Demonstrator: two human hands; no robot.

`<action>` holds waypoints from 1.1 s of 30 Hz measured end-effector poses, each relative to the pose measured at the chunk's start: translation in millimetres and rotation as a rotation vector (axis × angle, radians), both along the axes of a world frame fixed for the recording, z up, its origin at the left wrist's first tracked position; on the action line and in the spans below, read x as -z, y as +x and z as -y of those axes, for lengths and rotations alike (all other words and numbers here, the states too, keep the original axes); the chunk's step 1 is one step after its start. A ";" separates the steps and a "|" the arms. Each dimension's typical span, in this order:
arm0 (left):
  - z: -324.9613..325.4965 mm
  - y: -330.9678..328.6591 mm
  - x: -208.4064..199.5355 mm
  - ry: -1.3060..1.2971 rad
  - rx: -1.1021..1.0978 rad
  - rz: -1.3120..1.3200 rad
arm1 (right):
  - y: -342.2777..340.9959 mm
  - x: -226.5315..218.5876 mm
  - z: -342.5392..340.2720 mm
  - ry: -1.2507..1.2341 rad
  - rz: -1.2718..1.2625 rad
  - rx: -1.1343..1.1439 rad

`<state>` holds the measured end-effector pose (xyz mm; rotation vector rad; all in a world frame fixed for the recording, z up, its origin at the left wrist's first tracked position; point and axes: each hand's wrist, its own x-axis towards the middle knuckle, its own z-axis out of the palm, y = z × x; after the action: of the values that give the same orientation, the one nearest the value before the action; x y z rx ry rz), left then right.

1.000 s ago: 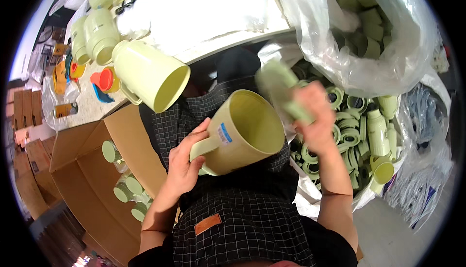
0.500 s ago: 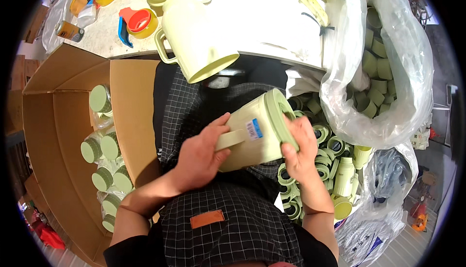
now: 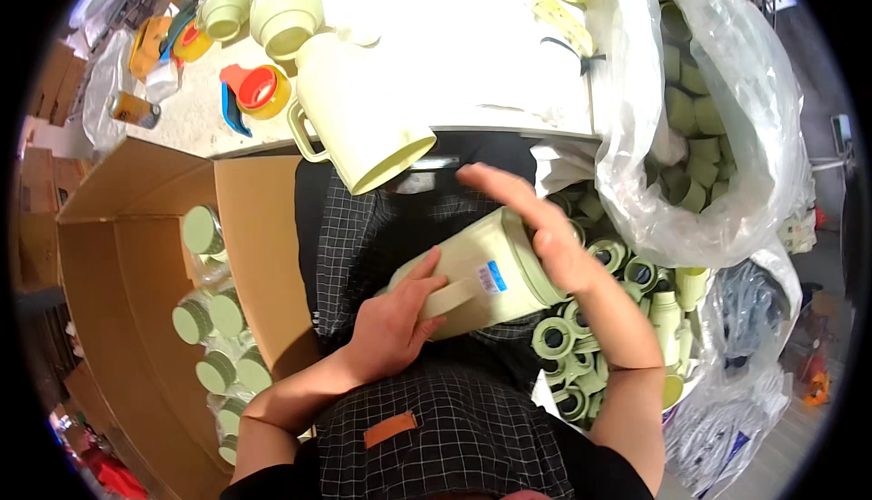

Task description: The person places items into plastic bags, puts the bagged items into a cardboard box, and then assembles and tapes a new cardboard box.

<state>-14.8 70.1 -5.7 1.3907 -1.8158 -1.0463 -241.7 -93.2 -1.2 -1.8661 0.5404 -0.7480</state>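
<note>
Several lidded jugs (image 3: 211,314) in cardboard box (image 3: 118,255)

Lid now pressed onto the jug

Our right hand (image 3: 545,232), which held a green lid apart from the pale yellow jug (image 3: 481,273) a second ago, now lies flat over its mouth; our left hand (image 3: 395,323) grips the handle lower, nearer our lap.
</note>
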 end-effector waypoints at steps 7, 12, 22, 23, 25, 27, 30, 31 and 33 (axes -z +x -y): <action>129.1 4.3 -36.8 -0.328 -0.237 0.075 | -46.0 56.9 -15.8 0.130 -0.183 0.210; 321.8 -31.4 -7.4 -0.577 -0.357 0.637 | -22.6 40.5 20.9 -0.073 -0.147 0.681; 224.6 -53.5 -21.2 0.426 0.282 -0.504 | -29.4 89.8 134.2 0.043 0.069 1.237; 223.7 -42.0 -21.2 0.441 0.285 -0.590 | -53.6 104.3 134.4 0.503 0.545 1.149; 223.3 -20.4 -4.1 0.400 0.201 -0.339 | -84.4 135.7 117.5 0.983 1.032 0.878; 210.7 -20.2 19.3 0.142 0.075 0.006 | -86.9 149.0 76.1 1.041 1.077 0.668; 189.7 -34.5 26.9 0.087 -0.045 -0.093 | -46.5 126.9 -15.3 0.653 0.702 1.186; 178.1 -33.3 23.4 0.145 -0.061 -0.223 | -26.7 114.7 -44.0 0.323 0.358 1.438; 151.1 -19.4 -14.1 0.199 0.078 -0.310 | -18.4 125.8 -104.4 -0.173 -0.044 1.239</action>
<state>-34.2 -81.0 8.4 1.1951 -1.5826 -1.4298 -260.1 11.2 -127.0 -1.5526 1.7554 -1.5591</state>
